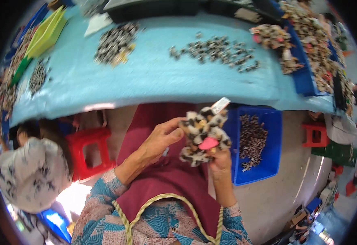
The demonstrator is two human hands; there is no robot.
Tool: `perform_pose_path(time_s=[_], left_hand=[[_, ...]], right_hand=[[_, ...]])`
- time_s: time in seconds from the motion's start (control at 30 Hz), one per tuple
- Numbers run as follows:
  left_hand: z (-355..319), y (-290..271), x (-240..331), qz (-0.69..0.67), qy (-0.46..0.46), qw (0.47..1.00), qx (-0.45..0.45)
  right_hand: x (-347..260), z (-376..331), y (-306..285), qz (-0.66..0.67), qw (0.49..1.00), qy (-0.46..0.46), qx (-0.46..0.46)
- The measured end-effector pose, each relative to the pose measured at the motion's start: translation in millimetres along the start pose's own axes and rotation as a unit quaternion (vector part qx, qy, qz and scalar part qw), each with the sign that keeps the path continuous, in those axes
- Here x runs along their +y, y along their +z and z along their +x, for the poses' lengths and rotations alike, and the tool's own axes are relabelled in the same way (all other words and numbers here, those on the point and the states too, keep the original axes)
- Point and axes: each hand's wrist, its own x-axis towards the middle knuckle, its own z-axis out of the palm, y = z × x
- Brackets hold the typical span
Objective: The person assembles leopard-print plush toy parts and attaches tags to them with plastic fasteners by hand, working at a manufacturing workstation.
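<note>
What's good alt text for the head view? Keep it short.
Seen from above, a person's left hand and right hand hold a small spotted plush toy with a pink patch over a maroon apron. Beyond lies a light blue table strewn with small spotted pieces, and a blue bin of more stands on the floor at right.

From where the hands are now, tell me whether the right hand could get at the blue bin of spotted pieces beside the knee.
Probably yes. The blue bin sits open-topped just right of the right hand with nothing between them, but that hand is holding a spotted plush bundle together with the left hand.
</note>
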Motion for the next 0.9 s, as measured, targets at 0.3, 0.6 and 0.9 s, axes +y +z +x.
perform_pose_path(time_s=[0.3,0.6,0.9], left_hand=[[-57.8,-67.0,-24.0,0.131,-0.029,0.983,0.123],[-62.0,-64.9,-29.0,0.212,-0.036,0.960,0.179],[-87.0,-68.5,-40.1,-0.018,-0.010,0.947,0.321]], right_hand=[[55.9,-15.9,3.9,-0.387,0.913,0.095,-0.088],[69.9,2.0,36.9,-0.247,0.951,0.166,-0.087],[88.8,1.5,15.7,0.082,0.967,0.239,0.030]])
